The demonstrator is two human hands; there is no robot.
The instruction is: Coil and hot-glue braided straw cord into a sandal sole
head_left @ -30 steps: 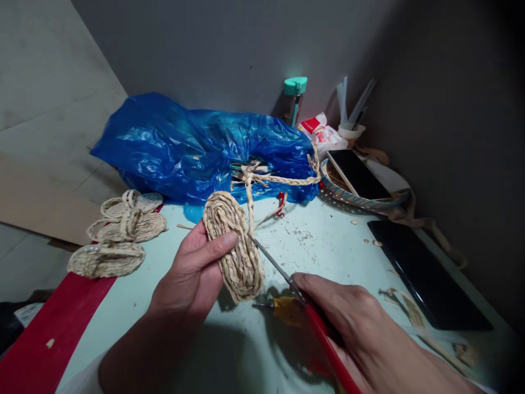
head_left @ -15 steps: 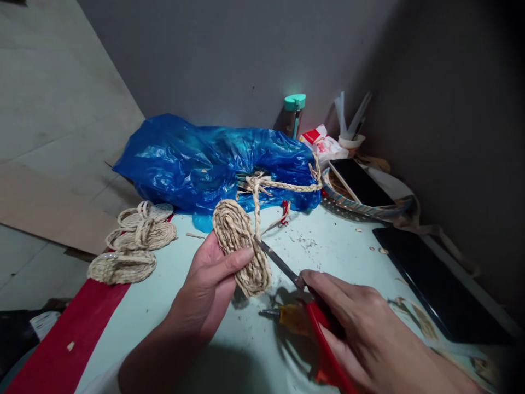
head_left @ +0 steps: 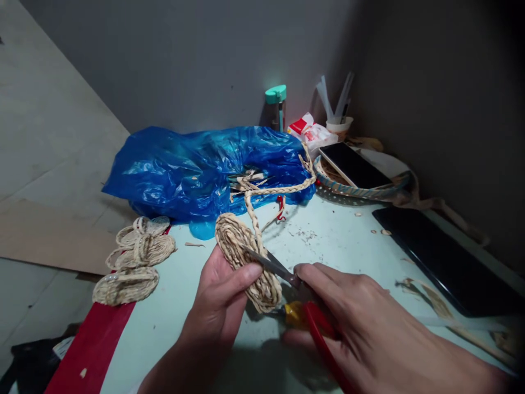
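My left hand (head_left: 223, 301) grips a coiled oval sole of braided straw (head_left: 240, 241), thumb on its face. From the sole's right edge a straw braid (head_left: 253, 214) runs up toward a blue plastic bag. In my right hand (head_left: 348, 312) is a pair of scissors (head_left: 318, 328) with red handles. The blades are apart and lie against the sole's right side, at the foot of the braid. Under the right hand, partly covered, a yellow-handled tool (head_left: 293, 313) rests on the table.
Small woven straw slippers (head_left: 127, 284) sit at the left edge. The blue plastic bag (head_left: 176, 169) spans the back. A phone (head_left: 355, 164) rests on a round basket (head_left: 361, 192) at right, near a dark flat panel (head_left: 443, 262). Behind stand a teal-lidded jar (head_left: 275, 104) and a cup (head_left: 339, 125).
The scissors' blades have opened and moved left over the sole's edge around the braid. The sole has tilted and shifted slightly right and down. The whole view has shifted a little.
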